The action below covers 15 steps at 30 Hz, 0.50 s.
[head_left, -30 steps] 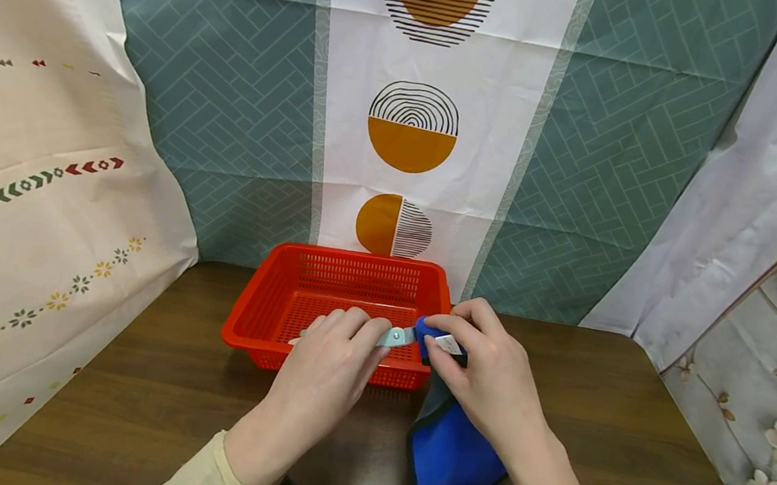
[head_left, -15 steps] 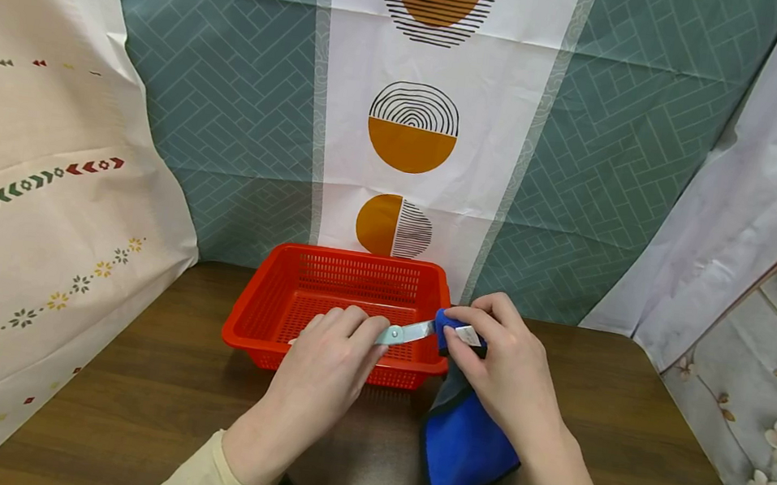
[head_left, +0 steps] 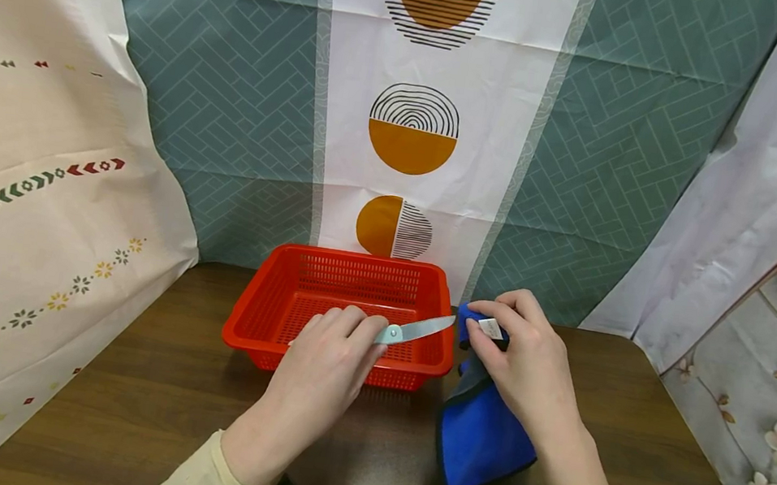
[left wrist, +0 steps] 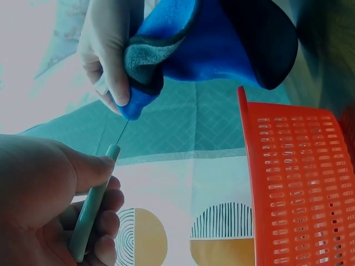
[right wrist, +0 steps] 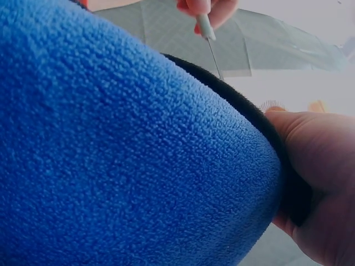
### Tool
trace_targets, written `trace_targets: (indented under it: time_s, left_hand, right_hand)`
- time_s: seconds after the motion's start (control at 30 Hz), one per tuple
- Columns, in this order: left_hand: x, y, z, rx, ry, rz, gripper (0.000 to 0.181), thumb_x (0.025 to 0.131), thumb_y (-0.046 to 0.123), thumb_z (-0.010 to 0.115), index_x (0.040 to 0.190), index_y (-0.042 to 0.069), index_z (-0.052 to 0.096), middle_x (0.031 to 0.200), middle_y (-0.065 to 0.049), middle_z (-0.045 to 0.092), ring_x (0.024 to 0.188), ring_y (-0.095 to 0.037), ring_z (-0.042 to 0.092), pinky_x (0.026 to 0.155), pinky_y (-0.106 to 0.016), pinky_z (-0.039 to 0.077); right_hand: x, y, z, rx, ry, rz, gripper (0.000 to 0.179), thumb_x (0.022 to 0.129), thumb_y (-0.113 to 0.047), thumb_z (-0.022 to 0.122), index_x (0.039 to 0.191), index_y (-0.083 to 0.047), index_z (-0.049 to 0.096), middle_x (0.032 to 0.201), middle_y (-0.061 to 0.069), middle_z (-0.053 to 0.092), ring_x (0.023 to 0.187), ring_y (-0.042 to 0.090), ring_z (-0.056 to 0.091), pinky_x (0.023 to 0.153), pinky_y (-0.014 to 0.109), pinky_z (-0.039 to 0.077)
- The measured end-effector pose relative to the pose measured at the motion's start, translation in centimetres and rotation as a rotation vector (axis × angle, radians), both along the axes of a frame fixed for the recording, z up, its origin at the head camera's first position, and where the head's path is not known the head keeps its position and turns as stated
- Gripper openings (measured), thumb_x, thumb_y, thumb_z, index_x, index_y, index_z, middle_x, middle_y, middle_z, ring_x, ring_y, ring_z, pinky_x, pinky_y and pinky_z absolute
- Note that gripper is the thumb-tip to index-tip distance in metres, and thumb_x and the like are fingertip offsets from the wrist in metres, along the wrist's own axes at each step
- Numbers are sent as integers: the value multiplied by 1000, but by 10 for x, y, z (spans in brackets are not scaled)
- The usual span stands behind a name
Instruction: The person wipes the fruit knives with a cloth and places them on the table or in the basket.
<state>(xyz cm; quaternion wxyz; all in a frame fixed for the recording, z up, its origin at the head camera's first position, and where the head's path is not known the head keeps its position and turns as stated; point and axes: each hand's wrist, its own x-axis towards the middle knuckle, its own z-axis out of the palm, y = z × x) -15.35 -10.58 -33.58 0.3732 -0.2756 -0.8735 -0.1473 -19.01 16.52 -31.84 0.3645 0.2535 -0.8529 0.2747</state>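
My left hand (head_left: 322, 381) grips the pale green handle of a folding knife (head_left: 413, 333), whose blade is out and points right, over the basket. In the left wrist view the handle (left wrist: 91, 213) lies between thumb and curled fingers. My right hand (head_left: 524, 359) pinches a folded part of a blue cloth (head_left: 480, 439) with dark edging and a white label. The rest of the cloth hangs down below that hand. The blade's tip is close to the pinched fold in the head view. In the right wrist view the cloth (right wrist: 138, 149) fills most of the picture.
A red plastic basket (head_left: 252, 298) with slotted walls stands behind my left hand, at the back of the brown wooden table (head_left: 143, 374). Patterned fabric (head_left: 251, 110) hangs behind the table and along both sides.
My right hand has moved right with the cloth, off the knife's blade, so more of the blade shows and its tip is bare. My left hand has stayed nearly still.
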Motion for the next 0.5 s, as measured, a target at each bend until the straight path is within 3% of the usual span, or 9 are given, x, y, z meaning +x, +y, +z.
trace_targets:
  time_s: [0.5]
  left_hand:
    - [-3,-1,-2,-35,11,86,19,102,17,80,116,8,71,89,-2,64,72,-19,54,64,-31,45]
  right_hand:
    - [3,1,4,-10,10,-5,23,94,-7,88,116,-12,85,108,2,63,91,14,64,66,33,55]
